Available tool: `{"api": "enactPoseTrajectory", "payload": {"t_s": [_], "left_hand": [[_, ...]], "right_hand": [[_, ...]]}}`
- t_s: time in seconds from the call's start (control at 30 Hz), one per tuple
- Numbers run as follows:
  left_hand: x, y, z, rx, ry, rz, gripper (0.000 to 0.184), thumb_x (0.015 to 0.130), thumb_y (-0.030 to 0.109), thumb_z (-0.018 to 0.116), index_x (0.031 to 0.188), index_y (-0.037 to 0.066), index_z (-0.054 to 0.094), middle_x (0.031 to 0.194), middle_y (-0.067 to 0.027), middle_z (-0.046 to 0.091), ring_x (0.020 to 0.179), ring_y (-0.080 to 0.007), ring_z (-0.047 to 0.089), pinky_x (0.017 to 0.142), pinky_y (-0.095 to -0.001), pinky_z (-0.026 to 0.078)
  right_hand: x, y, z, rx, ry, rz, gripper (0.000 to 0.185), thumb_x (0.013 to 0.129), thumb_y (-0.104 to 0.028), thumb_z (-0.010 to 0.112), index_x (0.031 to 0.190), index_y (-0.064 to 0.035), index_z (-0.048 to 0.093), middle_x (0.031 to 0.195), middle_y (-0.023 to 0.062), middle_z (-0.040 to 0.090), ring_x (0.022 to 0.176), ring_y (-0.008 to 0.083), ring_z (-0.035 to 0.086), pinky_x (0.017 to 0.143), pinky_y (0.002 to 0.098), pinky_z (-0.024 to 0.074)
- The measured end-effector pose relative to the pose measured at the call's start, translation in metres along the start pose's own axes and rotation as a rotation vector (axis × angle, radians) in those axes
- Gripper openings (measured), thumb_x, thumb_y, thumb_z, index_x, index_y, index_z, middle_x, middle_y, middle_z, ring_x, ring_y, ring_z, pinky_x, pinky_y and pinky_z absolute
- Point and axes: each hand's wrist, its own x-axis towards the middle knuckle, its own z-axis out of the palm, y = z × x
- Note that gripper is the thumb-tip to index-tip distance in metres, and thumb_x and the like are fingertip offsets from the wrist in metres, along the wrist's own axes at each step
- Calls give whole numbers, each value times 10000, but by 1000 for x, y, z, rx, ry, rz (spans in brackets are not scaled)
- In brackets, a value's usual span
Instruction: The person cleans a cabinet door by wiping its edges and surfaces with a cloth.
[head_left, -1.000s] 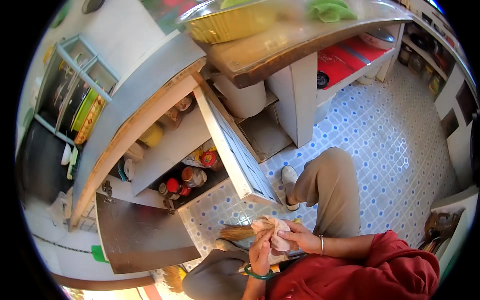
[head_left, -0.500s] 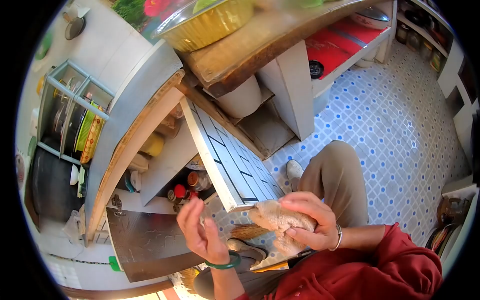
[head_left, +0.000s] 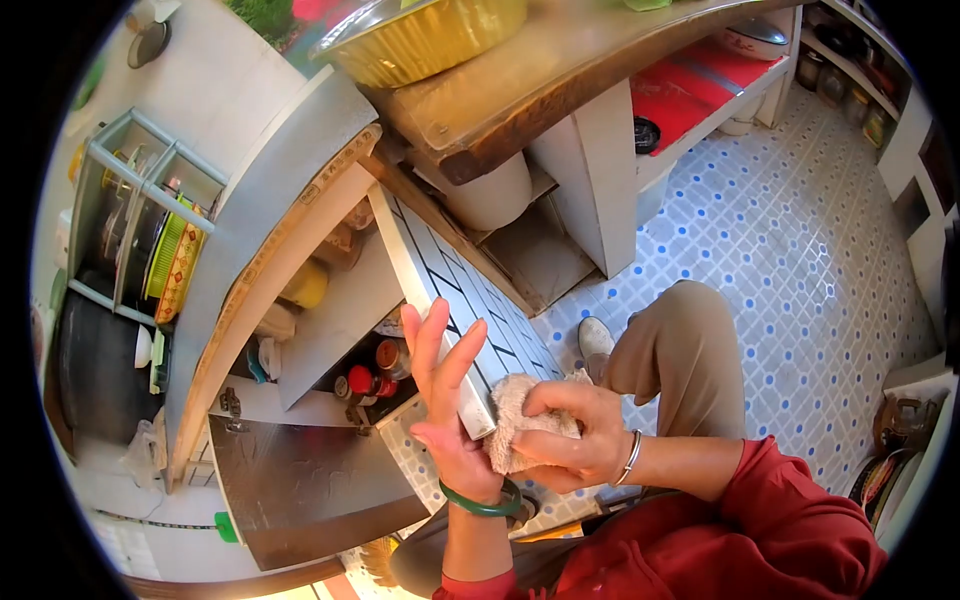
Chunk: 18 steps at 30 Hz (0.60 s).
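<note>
a crumpled cloth (head_left: 512,428) is held in the right hand (head_left: 572,432), its fingers curled over it, and is pressed at the lower corner of the open tile-patterned door (head_left: 490,315). the left hand (head_left: 452,425) is held open just beside the same corner, its fingers raised and spread along the narrow edge; whether the edge is touched by the palm cannot be told. the two hands are close together, with the cloth between them at the wrist side of the left palm. a green bangle (head_left: 480,503) is worn on the left wrist and a silver bracelet (head_left: 629,458) on the right.

to the left of the door, jars with red lids (head_left: 362,380) are kept inside the cabinet, and a dark brown door (head_left: 310,490) is swung open below them. a yellow container (head_left: 305,285) is seen on the shelf above. a golden basin (head_left: 430,48) is set on the wooden desk (head_left: 560,85), over the top of the tiled door. the blue-dotted floor (head_left: 770,250) is seen beyond the bent knee (head_left: 680,350).
</note>
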Motion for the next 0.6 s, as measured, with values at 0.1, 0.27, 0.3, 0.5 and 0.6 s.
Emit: {"api": "enactPoseTrajectory", "payload": {"t_s": [0.1,0.27,0.3,0.5,0.6], "left_hand": [[0,-3,-2,-81,-2,28,860,1021,559,14,1282,-11,602,1516,-163,403,1493,-307,183,1214,-481,85],[-3,-8,3,-158,35,39,865,1024,551,7,1259,-17,616,1503,-159,420,1493,-305,183,1216,-482,90],[-3,-8,4,-182,43,40,867,1024,549,3,1256,-18,616,1498,-158,427,1493,-304,184,1217,-483,93],[-5,-9,6,-192,61,28,895,1012,569,-23,1224,1,636,1481,-149,450,1491,-303,190,1219,-489,96],[-6,-5,6,-226,72,-17,995,960,655,-70,1207,38,671,1465,-123,474,1501,-312,154,1215,-495,35]], "right_hand": [[-14,4,-3,-118,-76,5,393,635,-156,785,1009,-234,691,995,53,638,730,201,639,554,293,509],[-45,14,-3,-202,-98,53,395,628,-146,769,1001,-254,694,971,40,639,750,201,635,545,295,499],[-46,13,-4,-207,-81,56,406,620,-142,766,1005,-250,696,970,37,639,760,201,634,542,295,497],[-8,0,-1,-82,46,-11,389,643,-126,744,1018,-227,731,951,40,643,633,184,606,514,284,474],[9,-9,-2,-111,-59,-82,365,684,-152,817,1035,-218,743,888,49,618,594,161,570,514,267,433]]}}
